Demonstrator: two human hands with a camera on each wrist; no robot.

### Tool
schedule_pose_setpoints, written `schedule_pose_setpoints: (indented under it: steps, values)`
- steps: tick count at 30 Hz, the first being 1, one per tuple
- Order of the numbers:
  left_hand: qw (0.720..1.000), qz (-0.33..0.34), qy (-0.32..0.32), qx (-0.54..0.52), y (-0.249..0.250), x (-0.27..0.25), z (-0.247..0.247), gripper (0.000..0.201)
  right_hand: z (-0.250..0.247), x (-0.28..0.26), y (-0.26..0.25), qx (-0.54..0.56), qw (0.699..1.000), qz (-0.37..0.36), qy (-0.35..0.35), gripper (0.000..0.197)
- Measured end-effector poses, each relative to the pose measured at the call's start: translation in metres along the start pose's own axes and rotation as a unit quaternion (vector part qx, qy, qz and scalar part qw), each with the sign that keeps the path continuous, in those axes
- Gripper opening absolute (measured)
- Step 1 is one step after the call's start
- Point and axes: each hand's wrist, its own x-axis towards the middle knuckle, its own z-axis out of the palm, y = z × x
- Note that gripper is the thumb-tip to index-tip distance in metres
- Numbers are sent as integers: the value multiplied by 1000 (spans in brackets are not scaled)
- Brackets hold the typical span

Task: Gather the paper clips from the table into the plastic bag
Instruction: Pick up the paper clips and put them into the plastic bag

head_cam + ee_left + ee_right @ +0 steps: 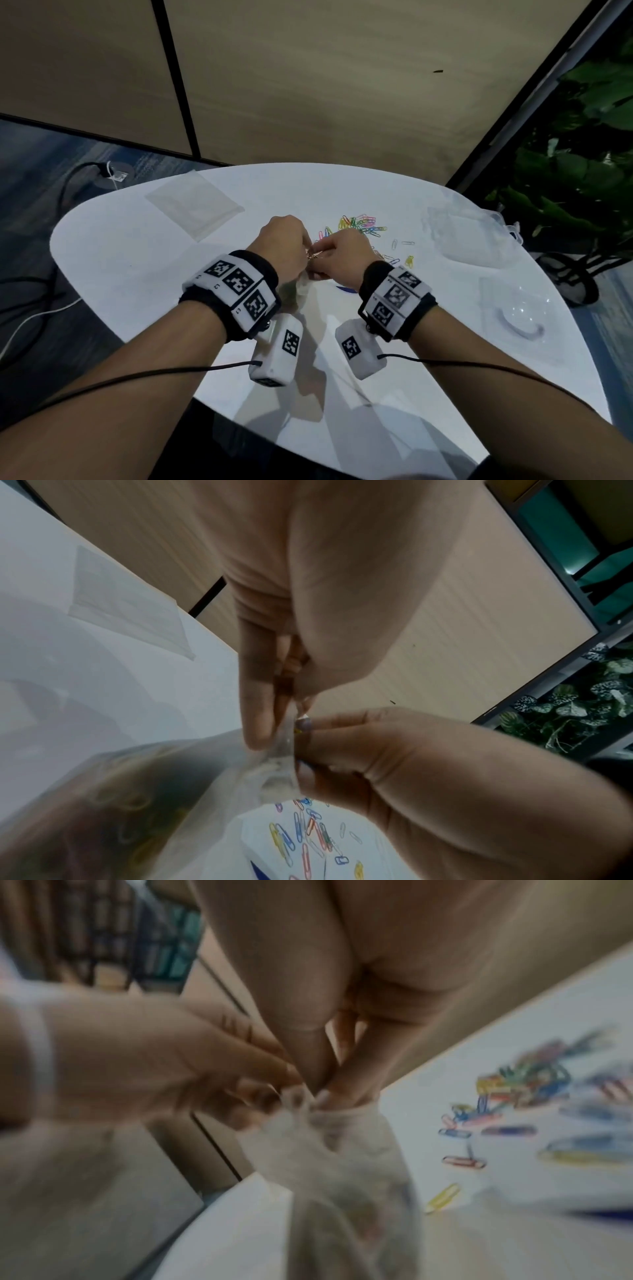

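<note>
Left hand (286, 245) and right hand (344, 255), both pinching mouth of plastic bag (274, 767) above table (137, 274); loose paper clips (363, 224) just beyond.

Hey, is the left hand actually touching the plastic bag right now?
Touching. The left wrist view shows the left hand with its fingertips pinching the gathered top of the plastic bag, no gap between them.

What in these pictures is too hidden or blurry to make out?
- Head view: the left hand and right hand cover the plastic bag's mouth.
- Left wrist view: the plastic bag is hazy, so its contents can't be counted.
- Right wrist view: motion blur smears the paper clips.
</note>
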Motion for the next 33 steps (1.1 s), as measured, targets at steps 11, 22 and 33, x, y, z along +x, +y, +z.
schedule_pose_setpoints:
  steps: [11,22,33]
  values:
    - [1000,-14,-5,-14,-3,-2,-4,30,-43,10,10,80,994,-40,-65,12]
    - [1000,-17,-6,-18,-20,-2,-5,34,-62,100,115,-283,917,243,140,53]
    - [1000,-2,-7,16,-17,2,-3,34,-52,128,101,-381,922,56,31,70]
